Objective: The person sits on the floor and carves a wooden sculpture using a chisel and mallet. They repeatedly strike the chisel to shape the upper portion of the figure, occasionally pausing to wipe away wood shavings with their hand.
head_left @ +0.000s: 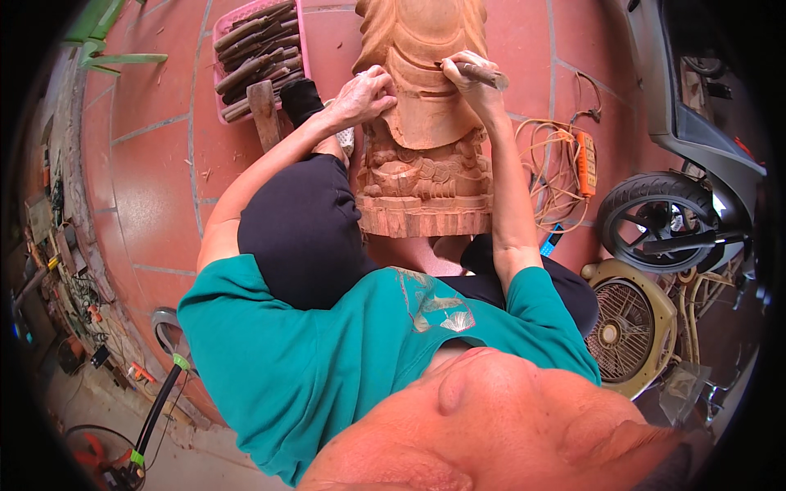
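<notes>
A carved reddish-brown wooden statue lies between my legs, its folded-robe surface uppermost and its rough, ornate base nearest me. My right hand is closed around a wood-carving chisel. The chisel's round wooden handle points right, and its thin end meets the robe folds on the left of that hand. Curled at the statue's left edge, my left hand is closed and touches the wood; whatever lies within its fingers is hidden.
A pink basket full of wooden-handled tools stands at far left, a wooden block beside it. To the right are an orange power strip with tangled cord, a blue phone, a motorbike wheel and a box fan.
</notes>
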Action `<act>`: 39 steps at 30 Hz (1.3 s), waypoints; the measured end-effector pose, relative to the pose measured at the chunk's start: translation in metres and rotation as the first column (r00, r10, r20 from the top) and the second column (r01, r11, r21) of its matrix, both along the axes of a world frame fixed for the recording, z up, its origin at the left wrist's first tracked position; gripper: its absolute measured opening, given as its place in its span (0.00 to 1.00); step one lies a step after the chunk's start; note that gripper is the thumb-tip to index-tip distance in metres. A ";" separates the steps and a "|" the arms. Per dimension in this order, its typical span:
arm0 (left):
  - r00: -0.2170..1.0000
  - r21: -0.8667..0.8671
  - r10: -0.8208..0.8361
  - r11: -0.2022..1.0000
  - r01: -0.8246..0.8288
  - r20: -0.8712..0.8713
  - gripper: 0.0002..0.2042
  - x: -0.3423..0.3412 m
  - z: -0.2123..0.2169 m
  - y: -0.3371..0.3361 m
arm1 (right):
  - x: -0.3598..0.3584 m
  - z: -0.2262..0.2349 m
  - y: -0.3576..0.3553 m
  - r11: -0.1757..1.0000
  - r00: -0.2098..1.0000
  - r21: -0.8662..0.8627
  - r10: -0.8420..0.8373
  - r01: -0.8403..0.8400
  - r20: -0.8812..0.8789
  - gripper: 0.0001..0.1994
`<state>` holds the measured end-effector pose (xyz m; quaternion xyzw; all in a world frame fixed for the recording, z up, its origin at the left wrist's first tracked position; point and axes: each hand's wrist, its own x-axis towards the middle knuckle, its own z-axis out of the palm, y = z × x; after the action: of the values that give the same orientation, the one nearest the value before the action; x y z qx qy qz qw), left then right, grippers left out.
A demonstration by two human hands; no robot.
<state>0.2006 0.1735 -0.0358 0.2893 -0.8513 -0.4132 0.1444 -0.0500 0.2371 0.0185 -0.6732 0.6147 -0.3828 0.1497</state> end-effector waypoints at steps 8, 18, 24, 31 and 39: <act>1.000 -0.023 -0.008 1.000 0.008 -0.012 0.09 -0.002 0.001 -0.001 | 0.002 -0.002 -0.011 0.995 0.987 -0.036 -0.089 0.095 0.131 0.07; 1.000 -0.009 -0.005 1.000 0.005 0.003 0.09 -0.001 -0.001 -0.001 | 0.005 0.003 0.001 0.983 0.976 0.145 -0.137 0.113 0.171 0.07; 1.000 -0.001 -0.014 1.000 0.014 0.010 0.09 -0.002 0.001 -0.001 | 0.004 -0.004 -0.016 0.987 0.991 -0.092 -0.126 0.130 0.049 0.08; 1.000 0.003 0.001 1.000 -0.001 0.015 0.09 0.001 0.000 -0.001 | 0.007 0.005 0.000 0.998 0.999 0.060 -0.033 0.033 -0.001 0.09; 1.000 -0.003 -0.012 1.000 0.012 -0.008 0.09 -0.001 -0.004 -0.002 | 0.004 -0.002 -0.012 0.982 0.948 0.080 -0.188 0.173 0.257 0.11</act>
<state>0.1992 0.1715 -0.0396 0.2820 -0.8531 -0.4140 0.1457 -0.0459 0.2254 0.0168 -0.5528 0.6588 -0.4635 0.2132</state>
